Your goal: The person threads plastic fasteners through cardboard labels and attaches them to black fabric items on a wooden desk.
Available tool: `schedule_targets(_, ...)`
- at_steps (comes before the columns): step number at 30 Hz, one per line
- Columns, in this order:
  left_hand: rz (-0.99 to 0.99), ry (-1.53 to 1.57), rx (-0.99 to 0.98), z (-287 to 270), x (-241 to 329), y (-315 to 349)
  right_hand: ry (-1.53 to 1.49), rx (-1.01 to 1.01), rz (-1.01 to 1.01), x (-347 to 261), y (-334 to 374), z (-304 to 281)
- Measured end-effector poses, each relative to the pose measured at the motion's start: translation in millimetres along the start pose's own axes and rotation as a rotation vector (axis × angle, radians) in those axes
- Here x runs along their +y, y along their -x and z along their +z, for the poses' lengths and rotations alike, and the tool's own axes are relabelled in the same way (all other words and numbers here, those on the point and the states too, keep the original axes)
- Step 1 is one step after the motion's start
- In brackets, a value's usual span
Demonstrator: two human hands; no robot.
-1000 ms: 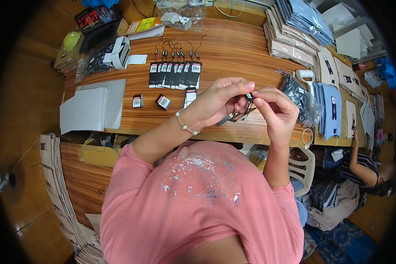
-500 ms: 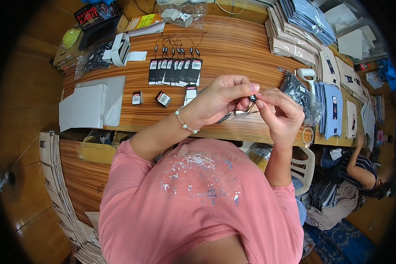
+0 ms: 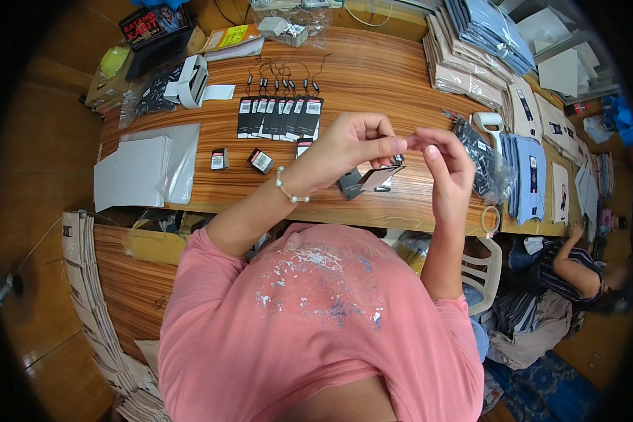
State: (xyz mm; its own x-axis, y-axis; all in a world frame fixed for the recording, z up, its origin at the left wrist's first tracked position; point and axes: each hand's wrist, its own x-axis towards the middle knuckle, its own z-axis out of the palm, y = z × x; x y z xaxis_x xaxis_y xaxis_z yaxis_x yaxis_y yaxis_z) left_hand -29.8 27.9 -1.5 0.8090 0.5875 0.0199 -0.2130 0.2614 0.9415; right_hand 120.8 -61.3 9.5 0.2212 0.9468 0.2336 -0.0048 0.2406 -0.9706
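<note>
My left hand [image 3: 362, 149] pinches the cord of a hang tag between thumb and forefinger. The hang tag [image 3: 382, 177] dangles just below the fingers, a thin card seen nearly edge-on with a small black piece at its top. Close on the right, my right hand [image 3: 446, 163] has its thumb apart from the forefinger, whose blurred tip points at the left thumb. Beneath the hands a dark card [image 3: 349, 184] rests on the table. Beyond them lies a fanned row of black-and-white hang tags [image 3: 280, 117], their cords stretched away from me.
Two small label stacks [image 3: 261, 160] and white sheets [image 3: 133, 169] lie to the left. On the right are a black plastic-wrapped bundle [image 3: 487, 165], a tape roll [image 3: 491, 218] and folded shirts [image 3: 527, 176]. Another person [image 3: 573, 271] sits at the far right beside a white chair [image 3: 482, 271].
The fingers have drawn slightly apart, and my right thumb has come away from the small black piece. The hang tag now shows hanging below my left hand.
</note>
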Motion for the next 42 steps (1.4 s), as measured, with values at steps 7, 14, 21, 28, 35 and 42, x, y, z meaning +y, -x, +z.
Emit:
schedule_targets(7, 0.149, -0.682, 0.123, -15, 19, -11, -0.200, -0.265, 0.263, 18, -25, 0)
schedule_targets(14, 0.487, -0.914, 0.387, -64, -12, -32, -0.293, -0.365, 0.420, 60, -50, 13)
schedule_targets(21, 0.415, -0.355, 0.465, -82, -71, -8, -0.716, -0.141, 0.444, 88, -72, 21)
schedule_targets(28, -0.158, 0.483, 0.018, -107, -87, -30, -1.007, -0.337, 0.451, 114, -113, 22)
schedule_targets(35, 0.024, 0.036, 0.342, -137, -95, -51, -0.567, -0.168, 0.513, 146, -160, 17)
schedule_targets(42, -0.214, -0.703, 0.601, -169, -143, -55, -0.143, -0.237, 0.573, 249, -204, 23)
